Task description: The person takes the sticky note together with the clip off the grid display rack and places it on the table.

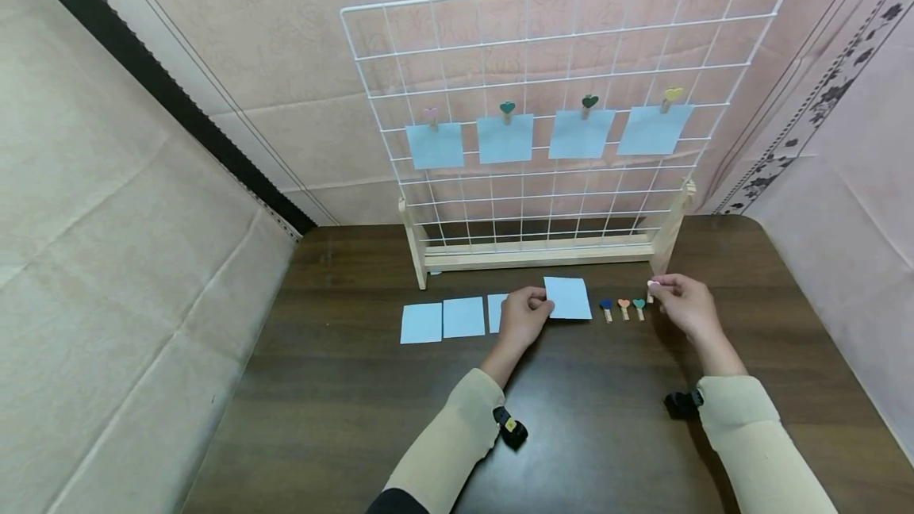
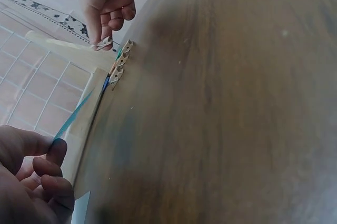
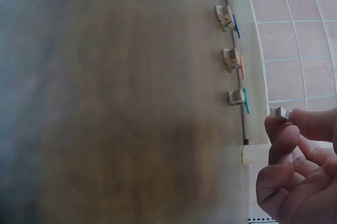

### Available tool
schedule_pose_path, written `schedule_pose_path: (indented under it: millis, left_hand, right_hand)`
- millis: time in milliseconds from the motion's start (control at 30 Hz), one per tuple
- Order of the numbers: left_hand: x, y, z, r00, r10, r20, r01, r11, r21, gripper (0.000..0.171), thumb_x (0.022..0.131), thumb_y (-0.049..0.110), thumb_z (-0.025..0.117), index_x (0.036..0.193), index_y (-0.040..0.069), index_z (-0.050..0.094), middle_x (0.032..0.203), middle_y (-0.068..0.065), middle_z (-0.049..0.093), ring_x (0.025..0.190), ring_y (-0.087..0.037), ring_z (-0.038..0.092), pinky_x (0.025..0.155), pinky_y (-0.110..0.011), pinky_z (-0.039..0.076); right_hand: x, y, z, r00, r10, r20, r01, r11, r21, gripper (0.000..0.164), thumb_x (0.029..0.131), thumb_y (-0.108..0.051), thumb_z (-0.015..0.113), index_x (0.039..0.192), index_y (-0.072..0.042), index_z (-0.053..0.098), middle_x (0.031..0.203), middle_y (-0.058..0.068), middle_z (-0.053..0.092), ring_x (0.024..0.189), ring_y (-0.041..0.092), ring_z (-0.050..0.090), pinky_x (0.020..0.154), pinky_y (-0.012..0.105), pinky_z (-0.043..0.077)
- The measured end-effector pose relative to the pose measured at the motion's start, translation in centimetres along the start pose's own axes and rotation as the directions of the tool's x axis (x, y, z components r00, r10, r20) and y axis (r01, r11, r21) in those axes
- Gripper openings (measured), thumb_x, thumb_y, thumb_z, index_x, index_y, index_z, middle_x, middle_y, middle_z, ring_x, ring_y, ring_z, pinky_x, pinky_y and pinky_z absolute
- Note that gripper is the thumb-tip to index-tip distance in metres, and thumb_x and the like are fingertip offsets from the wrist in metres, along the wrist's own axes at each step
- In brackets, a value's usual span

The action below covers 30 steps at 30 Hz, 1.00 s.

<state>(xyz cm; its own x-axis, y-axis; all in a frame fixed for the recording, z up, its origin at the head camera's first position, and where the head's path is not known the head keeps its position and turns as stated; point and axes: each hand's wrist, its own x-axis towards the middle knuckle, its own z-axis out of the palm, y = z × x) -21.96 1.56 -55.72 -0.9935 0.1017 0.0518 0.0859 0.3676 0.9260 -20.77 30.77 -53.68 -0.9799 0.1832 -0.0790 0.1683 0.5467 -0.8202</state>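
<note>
My left hand (image 1: 523,317) pinches a square of light blue paper (image 1: 568,297) by its left edge, lifted just off the table; in the left wrist view the paper (image 2: 71,119) appears edge-on between thumb and finger. Between thumb and fingertips, my right hand (image 1: 687,306) holds a small wooden clothespin (image 3: 280,113) with a pale heart top. Left of that hand lie three more heart clothespins: blue (image 1: 606,308), orange-pink (image 1: 624,308) and green (image 1: 639,308). Further blue squares (image 1: 421,324) lie in a row at the left, one partly hidden by my left hand.
Behind the hands stands a white wire grid (image 1: 571,40) on a pale wooden base (image 1: 539,257). Several blue squares (image 1: 435,146) hang across it, each under a heart clothespin (image 1: 508,109). Cloth hangings surround the brown table (image 1: 336,403).
</note>
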Motion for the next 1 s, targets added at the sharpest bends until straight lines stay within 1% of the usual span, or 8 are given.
schedule_pose_path:
  millis: [133, 267, 400, 467, 533, 667, 800, 1000]
  left_hand:
    - [0.01, -0.20, 0.08, 1.000, -0.013, 0.004, 0.013, 1.000, 0.021, 0.021, 0.096, 0.010, 0.074, 0.115, 0.000, 0.078, 0.086, -0.002, 0.076, 0.077, -0.005, 0.065, 0.077, -0.027, 0.057]
    - [0.01, -0.49, 0.13, 0.999, -0.026, 0.020, 0.025, 0.999, 0.043, 0.027, 0.097, 0.010, 0.074, 0.121, -0.001, 0.075, 0.087, -0.005, 0.077, 0.076, -0.005, 0.067, 0.077, -0.027, 0.057]
    - [-0.20, -0.63, -0.01, 0.998, -0.046, 0.047, 0.045, 0.999, 0.030, 0.031, 0.098, 0.011, 0.074, 0.127, 0.001, 0.069, 0.085, -0.005, 0.077, 0.072, -0.007, 0.066, 0.072, -0.028, 0.055]
    - [-0.27, -0.64, -0.12, 0.997, -0.052, 0.055, 0.051, 0.998, 0.020, 0.028, 0.099, 0.011, 0.073, 0.125, 0.002, 0.067, 0.083, -0.004, 0.076, 0.069, -0.007, 0.065, 0.068, -0.027, 0.053]
    - [-0.24, -0.62, -0.22, 0.997, -0.048, 0.058, 0.047, 0.999, 0.019, 0.020, 0.100, 0.011, 0.072, 0.118, 0.003, 0.069, 0.083, -0.002, 0.074, 0.069, -0.006, 0.063, 0.066, -0.027, 0.052]
    - [-0.01, -0.59, -0.34, 0.998, -0.030, 0.056, 0.027, 0.999, 0.044, 0.010, 0.100, 0.010, 0.071, 0.106, 0.004, 0.076, 0.085, 0.000, 0.072, 0.072, -0.004, 0.061, 0.067, -0.025, 0.052]
    - [0.14, -0.58, -0.41, 0.997, -0.037, 0.072, 0.032, 0.997, 0.070, 0.011, 0.101, 0.010, 0.070, 0.103, 0.005, 0.080, 0.087, 0.000, 0.074, 0.075, -0.004, 0.063, 0.071, -0.025, 0.054]
    - [0.18, -0.61, -0.40, 0.995, -0.042, 0.089, 0.033, 0.994, 0.099, 0.015, 0.102, 0.011, 0.067, 0.105, 0.005, 0.082, 0.092, -0.001, 0.077, 0.079, -0.005, 0.065, 0.076, -0.026, 0.055]
  right_hand:
    - [-0.09, 0.44, -0.08, 1.000, 0.016, 0.020, -0.016, 1.000, -0.006, 0.041, 0.111, -0.024, 0.056, 0.130, 0.010, 0.063, 0.102, 0.018, 0.071, 0.076, 0.017, 0.062, 0.061, 0.028, 0.050]
    - [-0.09, 0.61, -0.18, 0.999, 0.024, 0.043, -0.023, 1.000, -0.012, 0.039, 0.110, -0.022, 0.057, 0.128, 0.013, 0.064, 0.097, 0.016, 0.071, 0.074, 0.017, 0.061, 0.059, 0.028, 0.049]
    - [-0.14, 0.73, -0.31, 0.994, 0.062, 0.085, -0.060, 0.998, -0.026, 0.039, 0.110, -0.020, 0.057, 0.127, 0.014, 0.063, 0.096, 0.015, 0.071, 0.074, 0.017, 0.062, 0.060, 0.029, 0.049]
    - [-0.16, 0.77, -0.38, 0.990, 0.089, 0.107, -0.086, 0.996, -0.030, 0.039, 0.110, -0.021, 0.056, 0.128, 0.014, 0.063, 0.099, 0.016, 0.071, 0.076, 0.017, 0.062, 0.061, 0.030, 0.050]
    - [-0.14, 0.79, -0.43, 0.987, 0.108, 0.119, -0.106, 0.994, -0.031, 0.039, 0.110, -0.021, 0.056, 0.129, 0.013, 0.062, 0.101, 0.016, 0.071, 0.077, 0.017, 0.062, 0.062, 0.031, 0.051]
    - [-0.04, 0.84, -0.49, 0.982, 0.137, 0.130, -0.135, 0.991, -0.023, 0.039, 0.110, -0.022, 0.056, 0.130, 0.011, 0.062, 0.096, 0.011, 0.070, 0.077, 0.018, 0.060, 0.059, 0.032, 0.050]
    - [-0.05, 0.92, -0.54, 0.982, 0.134, 0.133, -0.132, 0.991, -0.022, 0.039, 0.109, -0.021, 0.057, 0.129, 0.012, 0.063, 0.090, 0.007, 0.068, 0.075, 0.019, 0.060, 0.056, 0.032, 0.050]
    - [-0.12, 1.07, -0.62, 0.983, 0.120, 0.139, -0.119, 0.993, -0.015, 0.038, 0.109, -0.019, 0.057, 0.129, 0.013, 0.063, 0.091, 0.008, 0.071, 0.075, 0.016, 0.062, 0.057, 0.032, 0.052]
